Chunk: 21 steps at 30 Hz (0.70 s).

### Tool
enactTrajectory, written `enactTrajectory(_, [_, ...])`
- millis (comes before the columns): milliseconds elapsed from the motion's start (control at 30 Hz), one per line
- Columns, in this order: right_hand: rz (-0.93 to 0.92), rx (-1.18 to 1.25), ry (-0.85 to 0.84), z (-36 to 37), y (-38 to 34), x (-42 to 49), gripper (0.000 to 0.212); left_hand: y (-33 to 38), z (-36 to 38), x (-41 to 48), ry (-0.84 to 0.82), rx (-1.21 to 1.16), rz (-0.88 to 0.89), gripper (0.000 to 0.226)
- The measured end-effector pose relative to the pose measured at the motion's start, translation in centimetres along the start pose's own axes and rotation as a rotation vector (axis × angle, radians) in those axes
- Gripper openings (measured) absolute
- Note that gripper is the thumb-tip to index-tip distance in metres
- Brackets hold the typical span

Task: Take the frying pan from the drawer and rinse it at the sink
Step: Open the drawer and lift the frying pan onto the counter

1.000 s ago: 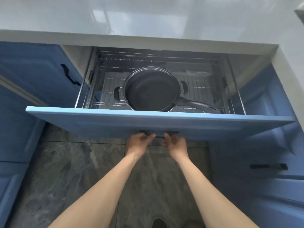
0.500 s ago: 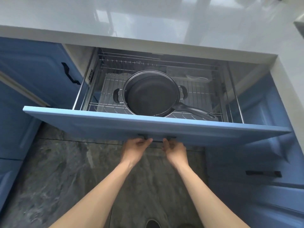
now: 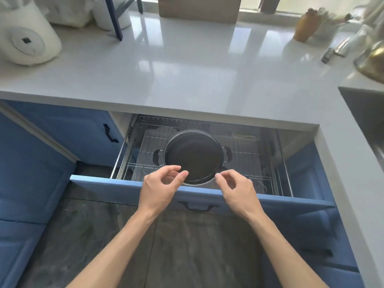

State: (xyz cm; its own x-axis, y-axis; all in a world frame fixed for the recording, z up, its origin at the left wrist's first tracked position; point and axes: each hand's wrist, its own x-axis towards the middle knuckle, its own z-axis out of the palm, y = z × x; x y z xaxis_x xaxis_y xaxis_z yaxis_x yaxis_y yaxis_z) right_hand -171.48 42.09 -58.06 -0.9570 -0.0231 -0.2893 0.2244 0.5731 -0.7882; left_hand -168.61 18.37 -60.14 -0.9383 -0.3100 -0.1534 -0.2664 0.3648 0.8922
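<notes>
A black frying pan (image 3: 193, 155) lies in the wire basket of the open blue drawer (image 3: 124, 187) under the white counter. My right hand hides the pan's handle. My left hand (image 3: 161, 187) hovers above the drawer front, near the pan's front-left rim, fingers loosely curled and holding nothing. My right hand (image 3: 236, 189) hovers over the drawer front at the pan's front-right, fingers apart and empty. The sink (image 3: 367, 121) shows as a dark basin at the right edge of the counter.
The white countertop (image 3: 187, 69) carries a white appliance (image 3: 25, 40) at the back left, a cardboard box (image 3: 199, 7) at the back, an amber jar (image 3: 305, 26) and metal items at the back right. Blue cabinets flank the drawer. Grey stone floor below.
Both hands let go of the drawer's handle and rose above the drawer front toward the pan. The view tilted up, so the countertop and sink came into sight.
</notes>
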Motion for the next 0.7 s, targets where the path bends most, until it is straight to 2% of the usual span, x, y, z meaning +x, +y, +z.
enactTrajectory(167, [0.040,-0.114,-0.035,-0.1,-1.0,5.8,0.029,1.0,-1.2,6.3,-0.110,0.199,-0.001,0.042])
enactTrajectory(367, [0.185,-0.405,-0.124,2.7,1.8,12.7,0.050,-2.2,-0.1,15.1,-0.315,0.486,-0.081,0.070])
enactTrajectory(500, [0.194,-0.611,-0.122,4.1,4.3,16.1,0.055,-4.7,1.7,19.7,-0.363,0.637,-0.097,0.074])
enactTrajectory(700, [0.259,-0.761,-0.143,4.9,7.2,18.5,0.058,-6.5,4.5,22.7,-0.390,0.737,-0.133,0.082])
